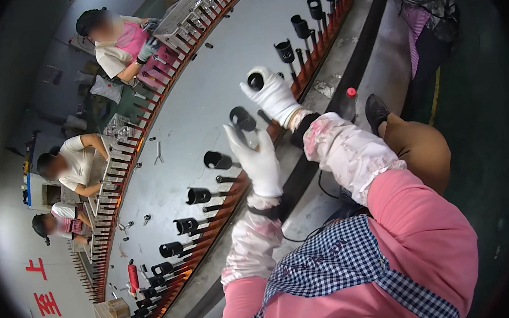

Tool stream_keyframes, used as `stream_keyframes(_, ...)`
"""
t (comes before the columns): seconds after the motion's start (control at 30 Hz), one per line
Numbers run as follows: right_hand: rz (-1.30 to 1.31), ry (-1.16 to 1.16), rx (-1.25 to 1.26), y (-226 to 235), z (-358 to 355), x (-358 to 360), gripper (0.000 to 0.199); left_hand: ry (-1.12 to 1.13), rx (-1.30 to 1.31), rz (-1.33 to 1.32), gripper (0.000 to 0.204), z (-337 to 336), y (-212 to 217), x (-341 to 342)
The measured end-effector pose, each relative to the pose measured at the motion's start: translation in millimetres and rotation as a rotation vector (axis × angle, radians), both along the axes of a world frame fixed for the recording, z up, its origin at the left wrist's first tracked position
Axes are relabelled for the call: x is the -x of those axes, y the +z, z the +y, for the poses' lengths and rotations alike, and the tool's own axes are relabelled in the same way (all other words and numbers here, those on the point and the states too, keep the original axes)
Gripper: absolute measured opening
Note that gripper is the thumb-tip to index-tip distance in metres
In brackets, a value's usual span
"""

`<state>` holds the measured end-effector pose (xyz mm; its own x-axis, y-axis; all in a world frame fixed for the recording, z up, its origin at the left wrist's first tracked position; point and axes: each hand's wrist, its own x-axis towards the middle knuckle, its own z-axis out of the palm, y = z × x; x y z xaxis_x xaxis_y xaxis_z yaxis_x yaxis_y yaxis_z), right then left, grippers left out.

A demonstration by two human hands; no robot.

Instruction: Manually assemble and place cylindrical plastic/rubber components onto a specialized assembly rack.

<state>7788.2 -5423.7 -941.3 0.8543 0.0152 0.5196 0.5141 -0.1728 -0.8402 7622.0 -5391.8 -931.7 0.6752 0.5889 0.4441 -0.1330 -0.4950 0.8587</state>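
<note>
Spanning the view, a curved grey table [216,71] carries a row of dark rods along each reddish edge. At its near side is the wearer, in a pink top [429,222], a blue-and-white checked apron [326,255] and pale patterned sleeve covers [350,147]. Across the table, on the left: three co-workers, one in a pink apron [132,42] by a pale crate [190,12]. The wearer's hands, in white gloves, are apart from each other. The right hand [276,99] is raised over the near edge, closed around a black cylinder [255,81] gripped between thumb and fingers, one round end facing the camera. The left hand [256,162], nearer the body, has its fingers spread and pointing at a second black cylinder [242,119] just beyond the fingertips; contact cannot be told. More black cylinders [199,195], some notched at the rim, sit on rods of the near row, on both sides of the hands. Right of the right forearm: a bottle with a red cap [351,92]. Smallest noted: a Y-shaped metal piece [158,150] lying on the table, left of the hands.
</note>
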Motion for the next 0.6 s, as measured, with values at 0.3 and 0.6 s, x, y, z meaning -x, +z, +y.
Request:
stream_keyframes(0.3, 0.074, 0.177, 0.04, 12, 39, 70, 0.035, 0.209, 0.154, -0.084, 0.033, 70, -4, 7)
stream_keyframes(0.6, 0.162, 0.256, 0.034, 25, 48, 137, 0.038, 0.267, 0.104, -0.123, 0.031, 101, 0, 65)
